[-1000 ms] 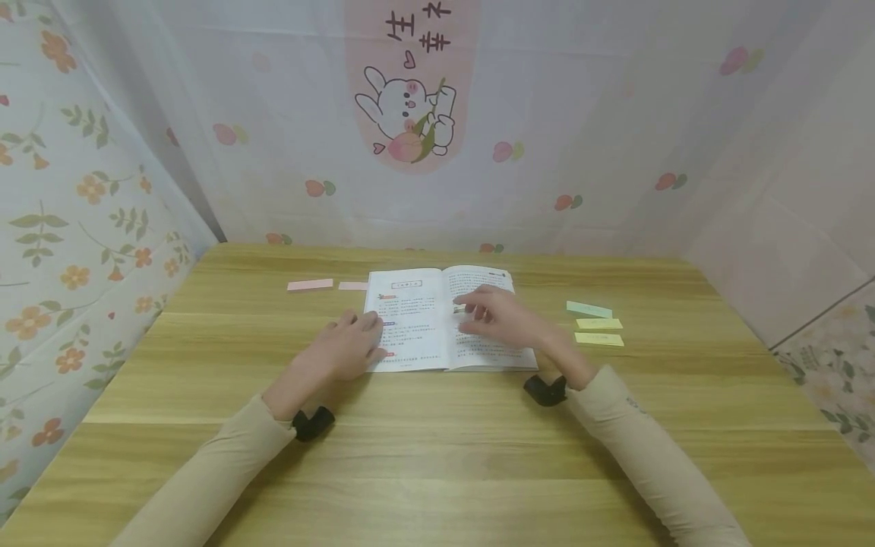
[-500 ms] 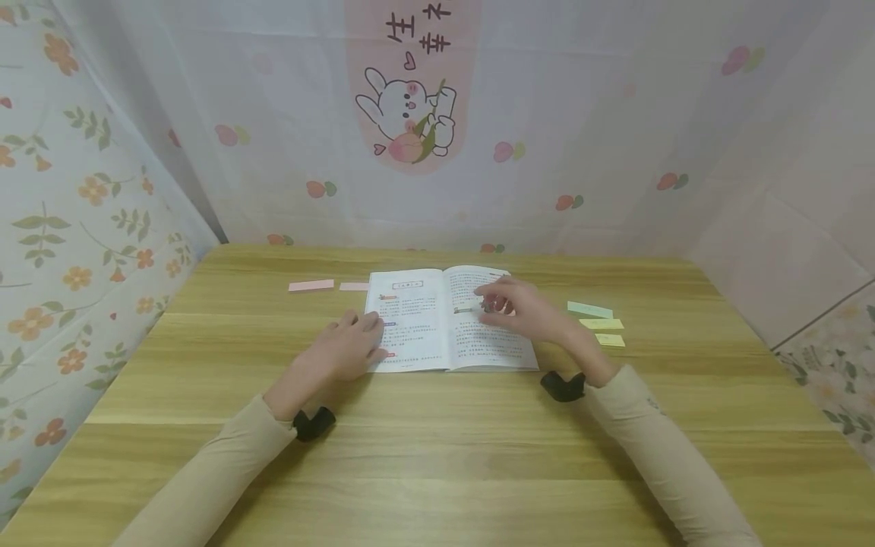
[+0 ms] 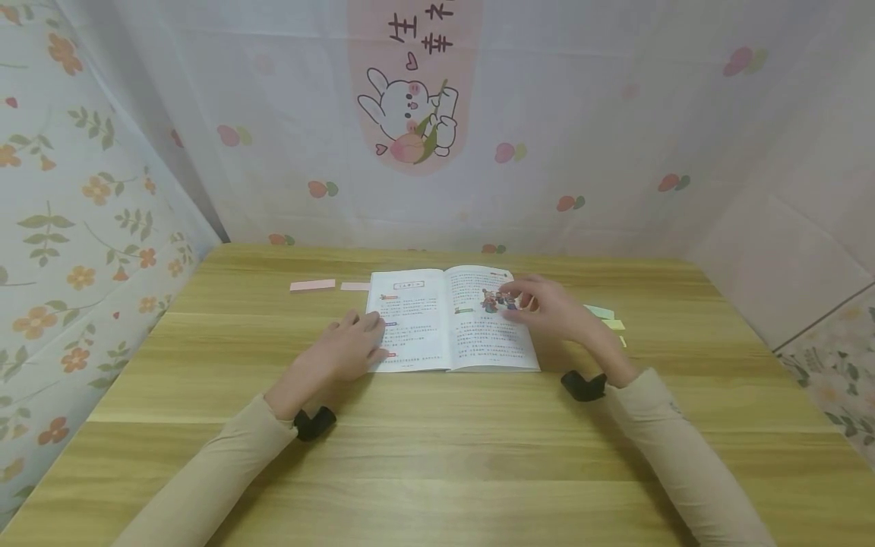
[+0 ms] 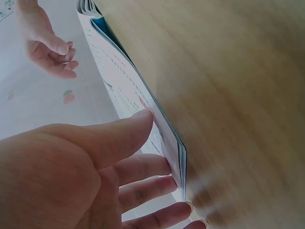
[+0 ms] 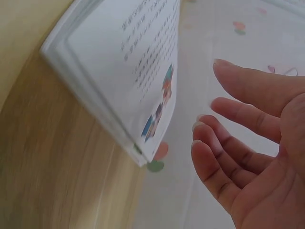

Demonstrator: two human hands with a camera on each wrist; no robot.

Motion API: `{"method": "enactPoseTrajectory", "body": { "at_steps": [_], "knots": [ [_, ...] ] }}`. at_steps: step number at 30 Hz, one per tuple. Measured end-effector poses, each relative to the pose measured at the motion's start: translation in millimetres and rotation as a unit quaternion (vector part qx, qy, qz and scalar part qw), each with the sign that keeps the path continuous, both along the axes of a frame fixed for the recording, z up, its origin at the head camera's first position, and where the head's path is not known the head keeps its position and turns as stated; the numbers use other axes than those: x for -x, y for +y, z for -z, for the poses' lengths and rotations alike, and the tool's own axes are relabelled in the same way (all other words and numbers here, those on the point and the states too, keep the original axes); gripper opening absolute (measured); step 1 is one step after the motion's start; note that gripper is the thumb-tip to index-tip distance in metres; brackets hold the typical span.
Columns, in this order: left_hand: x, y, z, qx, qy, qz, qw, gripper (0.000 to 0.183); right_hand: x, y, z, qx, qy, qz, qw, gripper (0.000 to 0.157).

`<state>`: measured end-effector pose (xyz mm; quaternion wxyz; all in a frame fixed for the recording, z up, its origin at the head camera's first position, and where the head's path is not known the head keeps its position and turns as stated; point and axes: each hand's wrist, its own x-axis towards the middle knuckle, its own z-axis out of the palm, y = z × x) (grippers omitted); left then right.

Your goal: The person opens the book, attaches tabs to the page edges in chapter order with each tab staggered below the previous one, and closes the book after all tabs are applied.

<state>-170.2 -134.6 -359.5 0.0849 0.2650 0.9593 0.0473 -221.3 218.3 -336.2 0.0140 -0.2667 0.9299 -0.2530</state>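
An open book (image 3: 413, 342) lies flat on the wooden table, with printed text on both pages and a small coloured picture on the right one. My left hand (image 3: 347, 346) rests on the book's left edge; in the left wrist view its thumb and nearer fingers touch the page, the others reaching past the edge. Above the right page's outer edge hovers my right hand (image 3: 552, 308), fingers loosely bent. The right wrist view shows nothing between thumb and fingers of that hand (image 5: 252, 143), apart from the book's pages (image 5: 114, 62).
Two pink paper strips, one a pink strip (image 3: 312, 286) apart from the book, lie left of it. Right of it, partly behind my right hand, are a green strip (image 3: 601, 312) and yellow strips (image 3: 614, 324). A printed curtain (image 3: 273, 152) hangs behind the table (image 3: 437, 456).
My right hand has moved right across the right page to its outer edge, uncovering the picture and covering part of the yellow and green strips. The left hand has stayed in place.
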Motion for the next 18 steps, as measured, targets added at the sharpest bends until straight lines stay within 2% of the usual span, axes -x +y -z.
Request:
{"method": "enactPoseTrajectory", "body": {
  "at_steps": [7,18],
  "knots": [
    [-0.6,0.5,-0.8,-0.001,-0.001,0.000,1.0000,0.052,5.5,17.4,1.4,0.004,0.006,0.001,1.000,0.046],
    [-1.9,0.2,-1.7,-0.007,-0.001,0.000,1.0000,0.050,4.5,40.2,4.2,0.006,0.033,0.005,0.999,0.044]
  ]
}}
